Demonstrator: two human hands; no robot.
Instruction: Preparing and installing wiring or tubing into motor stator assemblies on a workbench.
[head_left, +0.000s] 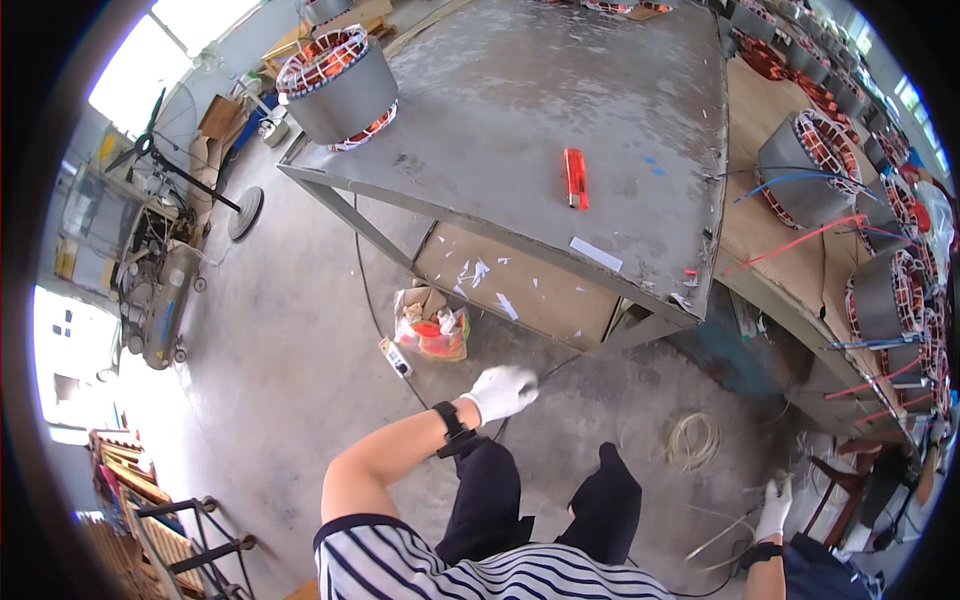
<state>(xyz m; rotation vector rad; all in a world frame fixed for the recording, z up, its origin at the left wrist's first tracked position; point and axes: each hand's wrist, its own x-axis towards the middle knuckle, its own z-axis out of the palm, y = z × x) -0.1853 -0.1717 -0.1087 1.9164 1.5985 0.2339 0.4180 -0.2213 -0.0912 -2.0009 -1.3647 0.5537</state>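
Observation:
My left hand [503, 393], in a white glove with a black band at the wrist, is in front of the near edge of a grey metal table [470, 90]. Its fingers look curled, but motion smears them, and I see nothing in them. Far to the lower right is my right hand [773, 512], also gloved in white. Its fingers point away and are slightly apart, with nothing visible between them. Closest to it are a dark brown wooden stool [838, 485] and some thin pale rods [722, 535]. On the tabletop lie a slim red tool [575, 180] and a white strip [596, 253].
A motor stator [345, 95] stands at the table's far left corner. Several more stators [805, 165] line a cardboard-covered bench [755, 110] at right. On the floor are a bag of scraps [437, 335], a power strip [395, 358], cables and a coil of tubing [692, 442].

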